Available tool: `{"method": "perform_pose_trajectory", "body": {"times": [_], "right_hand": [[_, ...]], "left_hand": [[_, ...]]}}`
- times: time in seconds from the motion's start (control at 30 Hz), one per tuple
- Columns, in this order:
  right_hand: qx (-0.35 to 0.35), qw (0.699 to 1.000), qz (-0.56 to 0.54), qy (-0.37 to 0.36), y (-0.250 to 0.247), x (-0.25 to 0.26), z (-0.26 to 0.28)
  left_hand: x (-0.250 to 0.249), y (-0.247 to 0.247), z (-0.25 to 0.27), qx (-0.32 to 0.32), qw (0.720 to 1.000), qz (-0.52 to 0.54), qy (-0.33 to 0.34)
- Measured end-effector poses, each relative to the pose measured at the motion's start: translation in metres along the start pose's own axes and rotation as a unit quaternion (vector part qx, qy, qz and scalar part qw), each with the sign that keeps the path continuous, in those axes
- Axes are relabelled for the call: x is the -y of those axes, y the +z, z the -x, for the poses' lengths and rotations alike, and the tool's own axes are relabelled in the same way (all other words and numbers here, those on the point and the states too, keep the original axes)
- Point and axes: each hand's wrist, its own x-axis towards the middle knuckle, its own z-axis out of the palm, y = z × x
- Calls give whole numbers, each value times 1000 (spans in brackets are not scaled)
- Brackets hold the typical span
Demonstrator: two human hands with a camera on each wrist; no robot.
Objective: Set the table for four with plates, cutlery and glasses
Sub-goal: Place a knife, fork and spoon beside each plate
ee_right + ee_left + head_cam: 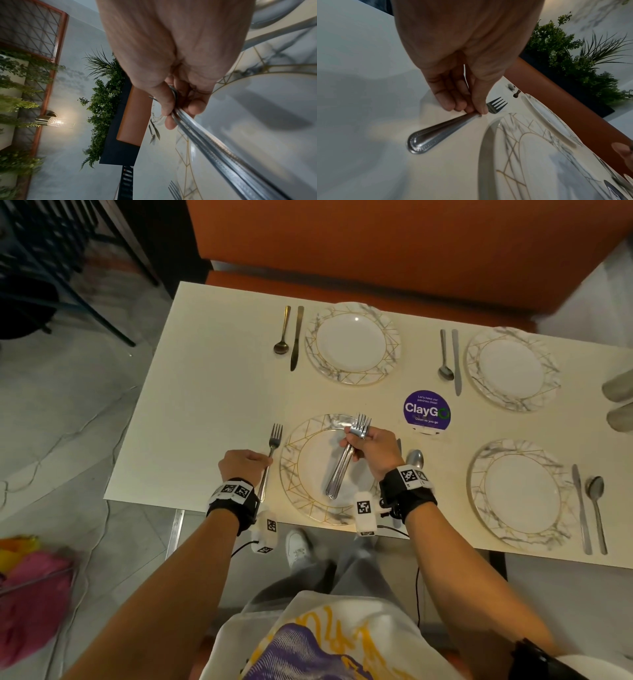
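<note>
Left hand (244, 464) low, fingertips (476, 106) pinching a fork (270, 457); right hand (373, 449) raised, fist closed round bundled forks (346, 460).

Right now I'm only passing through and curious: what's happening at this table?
A person is laying forks. Their left hand pinches a fork lying on the table left of the near plate. Their right hand grips a bundle of forks above that plate. All four plates are out, each with a knife and spoon; the other three lack forks, and no glasses are set.
</note>
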Motion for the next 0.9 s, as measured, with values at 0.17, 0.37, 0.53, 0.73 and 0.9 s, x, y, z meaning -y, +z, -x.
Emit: {"method": "perform_pose_trajectory", "body": {"times": [0.17,0.37,0.53,0.73,0.9], "right_hand": [[2,1000,1,1,1,-4,2],[3,1000,11,-3,0,-9,6],[1,1000,9,-6,-3,-11,10],[-10,1000,9,-17,-10,-6,14],[-21,999,5,-29,-22,-2,21]], "left_hand": [[3,1,4,-4,1000,-3,3],[4,3,10,-11,1000,-1,5],[4,2,15,-13,1000,-4,9],[-2,-9,20,-53,999,-10,6],[-33,1,31,-116,988,15,97]]}}
